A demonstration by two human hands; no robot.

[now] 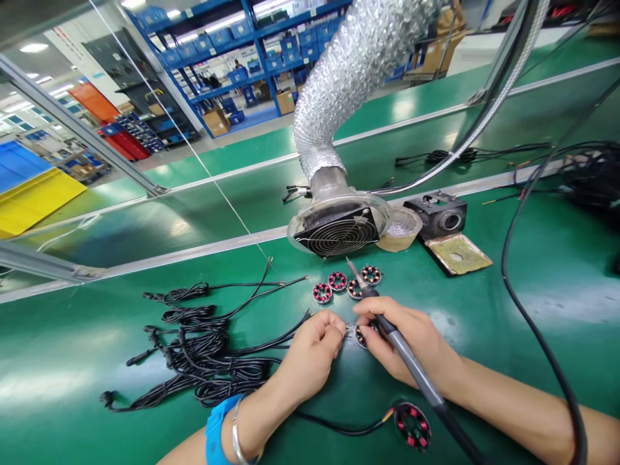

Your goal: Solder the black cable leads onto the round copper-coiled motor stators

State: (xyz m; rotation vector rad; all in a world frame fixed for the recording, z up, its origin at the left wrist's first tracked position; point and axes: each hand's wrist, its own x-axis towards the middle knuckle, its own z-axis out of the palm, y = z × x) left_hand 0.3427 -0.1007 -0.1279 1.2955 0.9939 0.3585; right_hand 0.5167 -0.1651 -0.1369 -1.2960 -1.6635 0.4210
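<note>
My right hand (411, 336) holds a soldering iron (407, 355), its tip pointing up and away toward the fan. The thumb and fingertips of that hand also touch a small ring-shaped coil part (361, 336), which they partly cover. Close beside it, my left hand (317, 345) pinches thin wire ends at the coil's left edge; most of the wire is hidden by the fingers. Several similar rings with red or copper windings (338, 280) lie just beyond my hands. Nearer to me rests another ring (413, 426) with a black cable joined to it by coloured wires.
Bundled black cables (208, 349) lie left of my hands. A round fume extractor (339, 232) hangs on a silver duct (329, 116). Behind the rings stand a bowl (400, 229), an iron holder (443, 216) and a sponge tray (458, 254). The iron's cord (520, 303) loops at right.
</note>
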